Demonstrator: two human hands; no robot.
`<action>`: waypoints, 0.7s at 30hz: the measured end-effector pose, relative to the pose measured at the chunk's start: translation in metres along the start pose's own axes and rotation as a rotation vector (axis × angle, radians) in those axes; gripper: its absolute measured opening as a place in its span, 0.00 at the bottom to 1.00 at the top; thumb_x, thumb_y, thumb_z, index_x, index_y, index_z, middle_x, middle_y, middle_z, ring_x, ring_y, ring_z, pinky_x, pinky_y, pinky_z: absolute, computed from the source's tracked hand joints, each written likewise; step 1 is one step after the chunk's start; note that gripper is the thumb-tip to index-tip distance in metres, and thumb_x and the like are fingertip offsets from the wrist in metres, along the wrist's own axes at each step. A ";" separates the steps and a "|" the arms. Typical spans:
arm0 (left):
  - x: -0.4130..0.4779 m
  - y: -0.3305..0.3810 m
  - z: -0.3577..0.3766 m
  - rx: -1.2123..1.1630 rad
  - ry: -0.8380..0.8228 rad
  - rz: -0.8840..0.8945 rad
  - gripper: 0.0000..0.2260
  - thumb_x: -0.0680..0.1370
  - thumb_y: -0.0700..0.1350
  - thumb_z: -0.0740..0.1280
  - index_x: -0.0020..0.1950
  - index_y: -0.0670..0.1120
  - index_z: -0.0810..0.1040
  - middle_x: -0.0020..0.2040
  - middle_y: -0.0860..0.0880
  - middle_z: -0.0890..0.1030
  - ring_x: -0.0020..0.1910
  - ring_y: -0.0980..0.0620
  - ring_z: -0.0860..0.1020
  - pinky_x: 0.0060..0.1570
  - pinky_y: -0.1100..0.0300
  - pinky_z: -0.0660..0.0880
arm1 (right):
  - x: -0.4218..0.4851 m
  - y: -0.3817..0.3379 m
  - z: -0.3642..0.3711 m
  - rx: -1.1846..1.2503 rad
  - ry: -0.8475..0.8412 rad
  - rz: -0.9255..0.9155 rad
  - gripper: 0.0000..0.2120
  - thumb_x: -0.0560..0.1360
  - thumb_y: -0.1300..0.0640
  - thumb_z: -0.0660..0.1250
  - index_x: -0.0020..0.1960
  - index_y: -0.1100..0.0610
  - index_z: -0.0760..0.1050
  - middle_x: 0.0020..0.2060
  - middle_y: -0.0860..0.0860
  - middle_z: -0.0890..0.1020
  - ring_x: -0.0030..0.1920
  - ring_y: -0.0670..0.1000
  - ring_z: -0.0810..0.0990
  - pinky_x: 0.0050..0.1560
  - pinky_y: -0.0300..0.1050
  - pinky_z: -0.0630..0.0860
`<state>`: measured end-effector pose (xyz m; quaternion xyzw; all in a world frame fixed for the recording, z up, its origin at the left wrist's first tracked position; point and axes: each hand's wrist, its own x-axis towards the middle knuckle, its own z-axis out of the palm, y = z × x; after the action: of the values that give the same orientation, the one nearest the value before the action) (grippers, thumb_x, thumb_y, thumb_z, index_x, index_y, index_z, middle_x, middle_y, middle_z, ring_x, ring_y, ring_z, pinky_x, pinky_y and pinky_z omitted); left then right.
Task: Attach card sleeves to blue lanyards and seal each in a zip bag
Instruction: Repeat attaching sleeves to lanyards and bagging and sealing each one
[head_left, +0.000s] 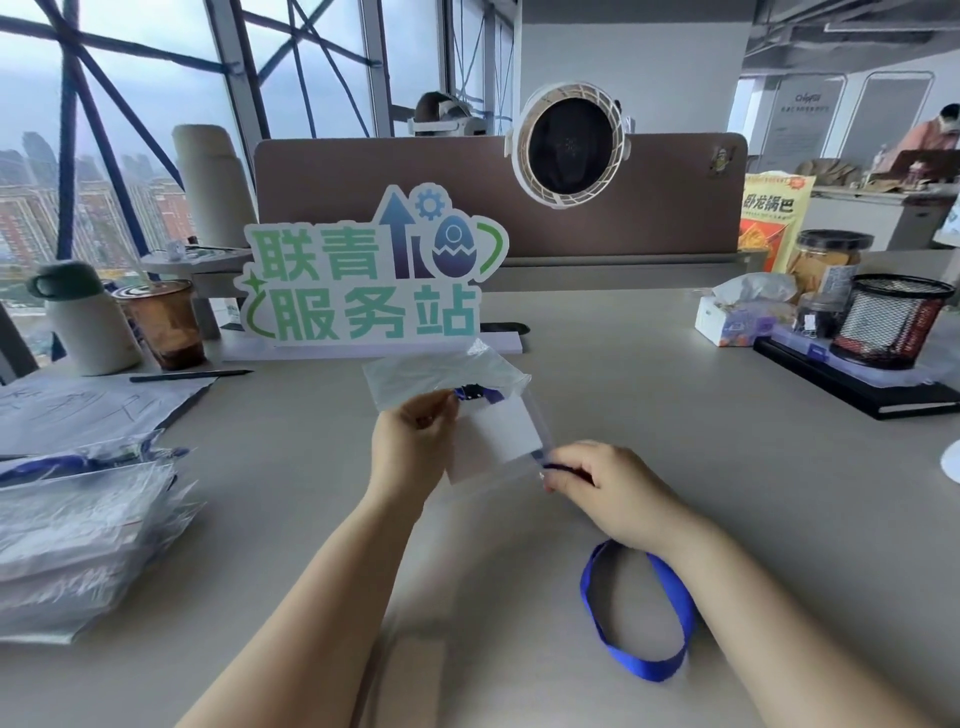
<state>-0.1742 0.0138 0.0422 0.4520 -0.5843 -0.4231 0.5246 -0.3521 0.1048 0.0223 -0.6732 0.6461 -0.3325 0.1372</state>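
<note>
My left hand (415, 441) pinches the top left corner of a clear card sleeve (498, 441) with a white insert, held above the desk. The black clip (471, 392) of a blue lanyard sits at the sleeve's top edge. My right hand (597, 480) grips the lanyard strap beside the sleeve's lower right corner. The rest of the blue lanyard (649, 618) hangs in a loop under my right wrist. A clear zip bag (441, 371) lies on the desk just behind the sleeve.
A stack of bagged lanyards (88, 525) lies at the left, with papers and a pen (192, 375) behind it. A standing sign (374, 280), a cup (166, 322), a flask (83, 317), a tissue box (737, 317) and a mesh pen holder (893, 322) line the back.
</note>
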 end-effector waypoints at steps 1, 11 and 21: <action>0.002 0.000 -0.002 -0.001 0.051 0.003 0.06 0.77 0.42 0.66 0.47 0.47 0.84 0.33 0.55 0.79 0.29 0.59 0.72 0.31 0.64 0.69 | -0.002 -0.002 -0.001 -0.046 -0.042 -0.029 0.07 0.77 0.53 0.64 0.45 0.52 0.79 0.38 0.46 0.78 0.42 0.45 0.76 0.49 0.43 0.72; 0.000 -0.006 0.007 0.455 -0.066 0.444 0.08 0.78 0.40 0.65 0.52 0.46 0.83 0.46 0.50 0.79 0.45 0.51 0.75 0.45 0.62 0.68 | -0.002 -0.014 -0.003 -0.036 0.182 -0.294 0.02 0.70 0.55 0.73 0.41 0.52 0.80 0.34 0.41 0.77 0.37 0.44 0.74 0.41 0.35 0.68; -0.004 -0.003 0.002 0.482 -0.411 0.761 0.09 0.77 0.43 0.62 0.50 0.47 0.82 0.44 0.62 0.73 0.46 0.54 0.71 0.48 0.72 0.65 | 0.001 -0.015 -0.020 0.400 0.398 -0.109 0.06 0.67 0.61 0.75 0.40 0.53 0.79 0.37 0.44 0.82 0.38 0.42 0.79 0.42 0.31 0.72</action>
<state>-0.1759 0.0172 0.0380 0.2224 -0.8805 -0.1345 0.3964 -0.3527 0.1109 0.0463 -0.5881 0.5446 -0.5858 0.1199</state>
